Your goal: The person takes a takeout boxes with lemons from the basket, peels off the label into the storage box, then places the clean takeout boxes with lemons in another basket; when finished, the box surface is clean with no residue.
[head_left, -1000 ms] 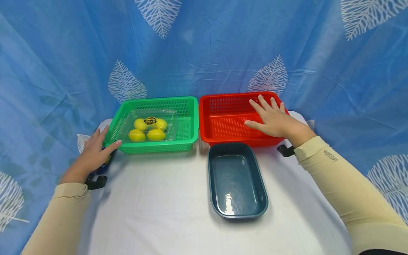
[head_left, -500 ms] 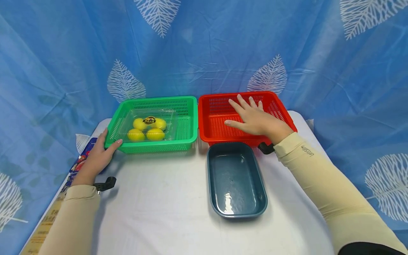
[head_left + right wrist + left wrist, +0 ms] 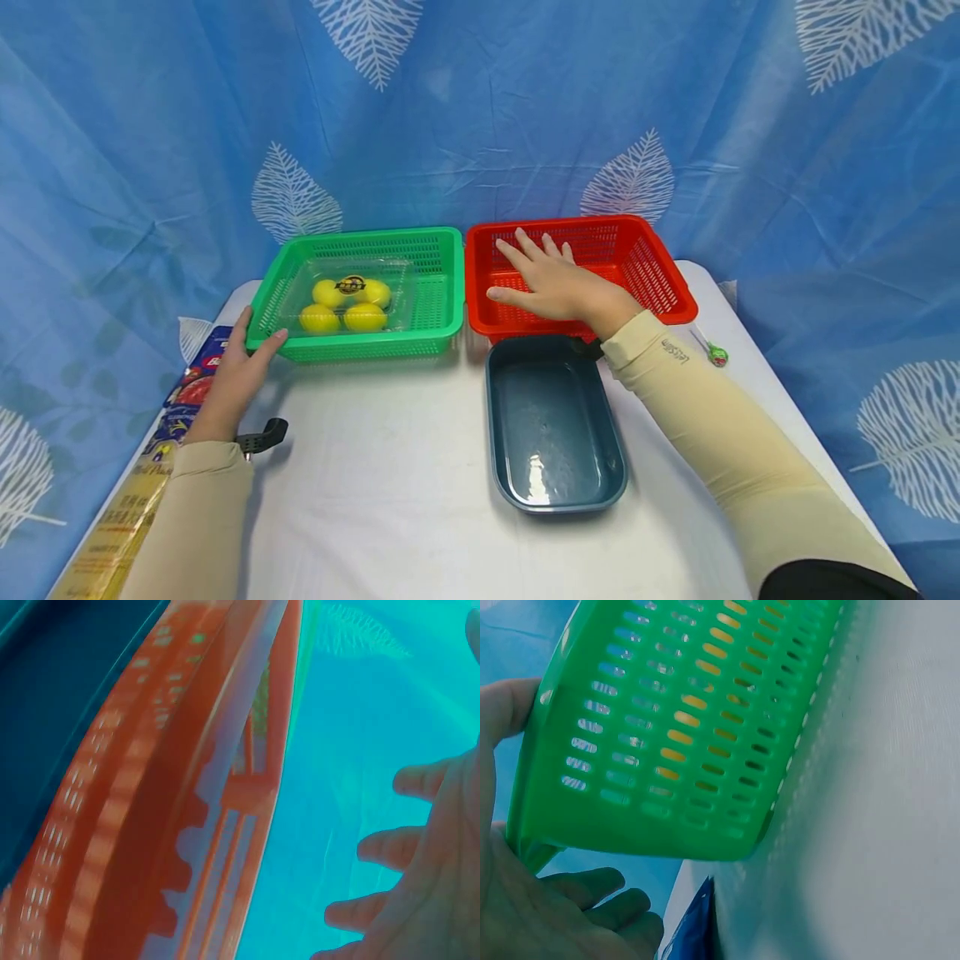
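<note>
- Left hand (image 3: pixel 231 375): thumb and a finger hold the near-left corner of the green basket (image 3: pixel 438 304), thumb at the near rim; the other fingers lie outside the corner.
- Right hand (image 3: pixel 558 287): fingers spread apart and holding nothing, palm down over the near-left part of the red basket (image 3: pixel 651 275). Right wrist view: gap between fingers and rim.
- Green basket: upright on the white table (image 3: pixel 360 467), at the far side, just beside the red basket on its right.
- Inside green basket, left part: clear plastic container (image 3: pixel 402 287) with a dark label; four yellow fruits (image 3: pixel 320 317) visible in it.
- Blue dish (image 3: pixel 555 425): directly in front of the red basket, partly beneath the right wrist.
- Green-headed stick, lollipop-like (image 3: pixel 717 357): on the table near the red basket's near-right corner.
- Blue packet (image 3: pixel 197 375) and gold packet (image 3: pixel 112 533): along the left table edge, partly covered by the left hand and sleeve (image 3: pixel 191 525).
- Behind: blue curtain (image 3: pixel 480 92), white leaf prints.
</note>
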A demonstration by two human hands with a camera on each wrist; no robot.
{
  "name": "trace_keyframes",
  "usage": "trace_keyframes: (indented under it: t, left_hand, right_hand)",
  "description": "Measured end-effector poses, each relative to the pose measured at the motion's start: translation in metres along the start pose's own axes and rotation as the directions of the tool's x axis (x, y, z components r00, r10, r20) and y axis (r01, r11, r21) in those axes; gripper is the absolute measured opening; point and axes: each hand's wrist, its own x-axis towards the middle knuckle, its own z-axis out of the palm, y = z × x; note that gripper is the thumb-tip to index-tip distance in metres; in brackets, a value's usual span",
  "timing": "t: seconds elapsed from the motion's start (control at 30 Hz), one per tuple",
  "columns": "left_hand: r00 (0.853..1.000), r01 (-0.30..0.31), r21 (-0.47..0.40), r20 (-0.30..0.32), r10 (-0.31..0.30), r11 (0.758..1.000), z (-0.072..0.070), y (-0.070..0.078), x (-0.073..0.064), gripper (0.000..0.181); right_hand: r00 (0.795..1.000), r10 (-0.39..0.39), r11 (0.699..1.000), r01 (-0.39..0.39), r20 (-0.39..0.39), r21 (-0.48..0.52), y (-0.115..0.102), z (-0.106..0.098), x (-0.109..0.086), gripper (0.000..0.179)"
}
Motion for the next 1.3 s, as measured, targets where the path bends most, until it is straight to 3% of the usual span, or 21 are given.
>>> trace_keyframes:
  t: [0.2, 0.33, 0.5, 0.63, 0.97, 1.3]
  left_hand:
    - [0.998, 0.030, -0.102, -0.043, -0.034, 0.994, 0.004, 0.001, -0.001, 0.096]
    - [0.996, 0.060, -0.207, -0.048, -0.071, 0.976, 0.008, 0.003, 0.000, 0.095]
    - [0.995, 0.069, -0.406, -0.042, -0.094, 0.911, 0.014, 0.002, 0.001, 0.094]
    - [0.994, 0.058, -0.506, -0.050, -0.097, 0.861, 0.016, 0.000, 0.001, 0.095]
    - [0.996, -0.009, -0.616, -0.071, -0.044, 0.788, 0.020, -0.004, 0.004, 0.092]
    - [0.996, -0.036, -0.640, -0.084, -0.023, 0.768, 0.022, -0.003, 0.005, 0.090]
  right_hand:
    - [0.999, -0.042, 0.998, 0.043, -0.003, 0.049, -0.029, 0.005, 0.024, 0.100]
    - [0.997, -0.073, 0.993, 0.072, 0.004, 0.089, -0.049, 0.007, 0.038, 0.098]
    - [0.993, -0.111, 0.987, 0.106, 0.037, 0.121, -0.072, 0.016, 0.053, 0.097]
    - [0.990, -0.127, 0.985, 0.118, 0.062, 0.130, -0.087, 0.026, 0.064, 0.097]
    - [0.979, -0.172, 0.966, 0.145, 0.110, 0.216, -0.115, 0.045, 0.085, 0.097]
    - [0.978, -0.137, 0.924, 0.068, 0.160, 0.376, -0.115, 0.055, 0.097, 0.098]
